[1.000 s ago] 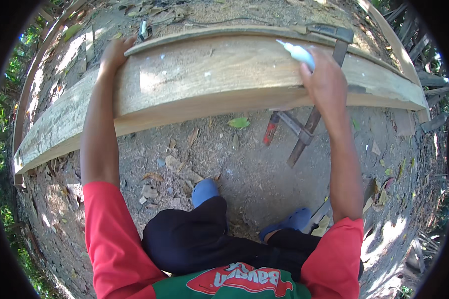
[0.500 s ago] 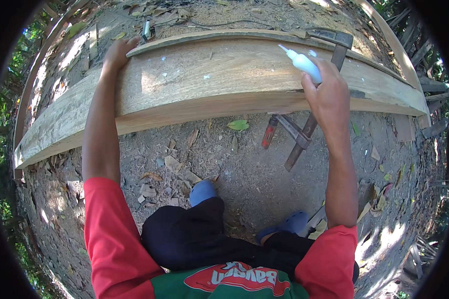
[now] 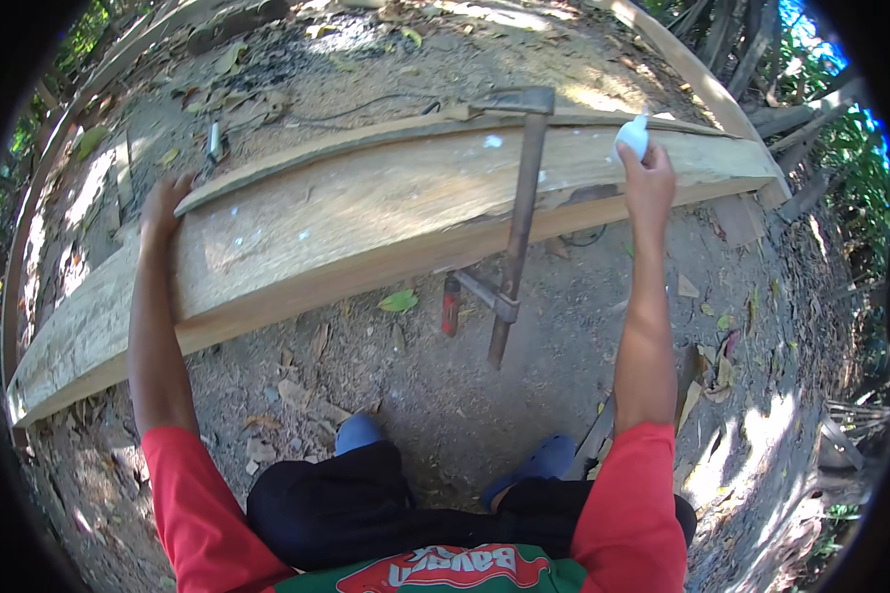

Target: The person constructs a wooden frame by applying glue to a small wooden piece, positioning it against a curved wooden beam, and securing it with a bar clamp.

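A thick wooden plank (image 3: 316, 222) lies across in front of me, dotted with white spots. Along its far edge runs a thin wooden strip (image 3: 267, 166). My left hand (image 3: 164, 208) grips the left end of this strip, its fingers over the far side. My right hand (image 3: 649, 183) is wrapped round a white squeeze bottle (image 3: 632, 137) above the right part of the plank, its tip pointing up and away. Between my hands, a rusty bar clamp (image 3: 526, 188) spans the plank and strip; its red handle (image 3: 451, 306) hangs on the near side.
A dark cable (image 3: 346, 111) and a small whitish tool (image 3: 215, 141) lie on the ground beyond the plank. Dry leaves and a green leaf (image 3: 399, 300) litter the dirt on the near side. Long timbers (image 3: 697, 74) frame the far side.
My right hand has carried the bottle to the right, past the clamp, and the bottle's tip has swung from left to upward. My left hand stays at the strip's end. The view has shifted.
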Demonstrator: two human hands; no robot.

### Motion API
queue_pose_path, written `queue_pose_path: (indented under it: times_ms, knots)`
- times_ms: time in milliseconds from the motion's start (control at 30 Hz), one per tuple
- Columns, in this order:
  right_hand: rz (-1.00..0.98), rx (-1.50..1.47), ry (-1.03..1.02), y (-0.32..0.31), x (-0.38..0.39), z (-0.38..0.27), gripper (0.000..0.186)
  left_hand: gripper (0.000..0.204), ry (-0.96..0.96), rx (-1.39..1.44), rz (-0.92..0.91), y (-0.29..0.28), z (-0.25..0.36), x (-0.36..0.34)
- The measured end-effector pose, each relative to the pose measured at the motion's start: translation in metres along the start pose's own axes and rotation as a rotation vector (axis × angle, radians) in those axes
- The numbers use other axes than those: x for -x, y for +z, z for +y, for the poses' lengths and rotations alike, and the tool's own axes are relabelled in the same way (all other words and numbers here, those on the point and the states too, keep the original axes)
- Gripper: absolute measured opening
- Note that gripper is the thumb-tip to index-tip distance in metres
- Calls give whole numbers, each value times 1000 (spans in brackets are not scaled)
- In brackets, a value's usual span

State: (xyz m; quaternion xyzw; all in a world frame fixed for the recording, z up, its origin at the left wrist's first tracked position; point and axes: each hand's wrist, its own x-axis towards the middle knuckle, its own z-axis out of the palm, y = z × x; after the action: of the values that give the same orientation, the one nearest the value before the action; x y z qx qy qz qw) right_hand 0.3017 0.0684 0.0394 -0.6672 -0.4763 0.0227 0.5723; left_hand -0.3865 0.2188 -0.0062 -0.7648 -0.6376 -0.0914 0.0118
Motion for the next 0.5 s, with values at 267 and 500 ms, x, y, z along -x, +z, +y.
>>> queue_pose_path:
  times_ms: [267,500]
  knots:
    - [133,313,-18,11,-20,70,38,36,46,-50,6,31,-2,-22]
    - [-64,399,-142,-14,-7,43,60,36,-191,277,3,61,-114,-29]
